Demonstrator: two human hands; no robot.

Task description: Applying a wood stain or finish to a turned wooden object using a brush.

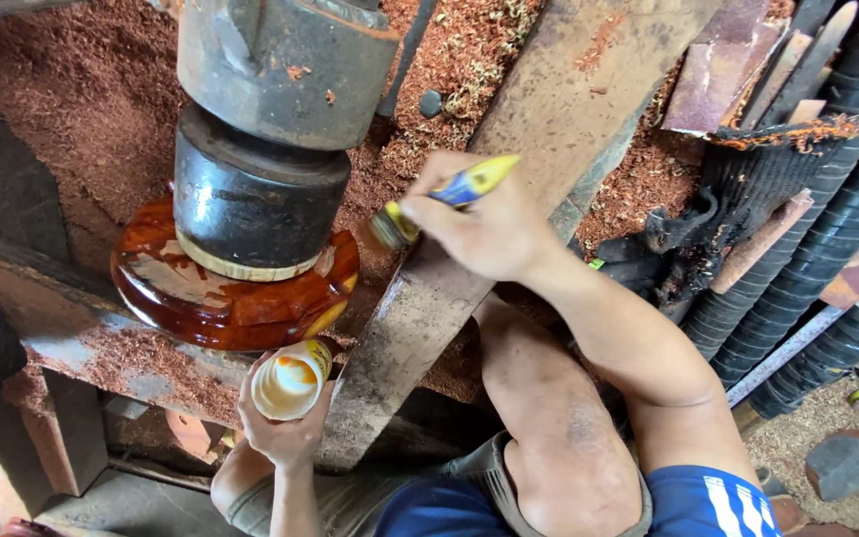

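Note:
A glossy reddish-brown round wooden piece point(236, 298) is clamped under a dark metal lathe chuck point(256, 204). My right hand point(479, 224) grips a small brush with a yellow and blue handle point(459, 187); its bristle end sits just right of the wooden piece. Below the piece, my left hand point(280, 428) holds a small open cup point(290, 383) with cream and orange liquid inside.
Red sawdust point(82, 89) covers the machine bed. A rusty metal bar point(509, 179) runs diagonally under my right hand. Black corrugated hoses point(827, 229) and wood scraps lie at the right. My bare knee point(559, 438) is at the bottom centre.

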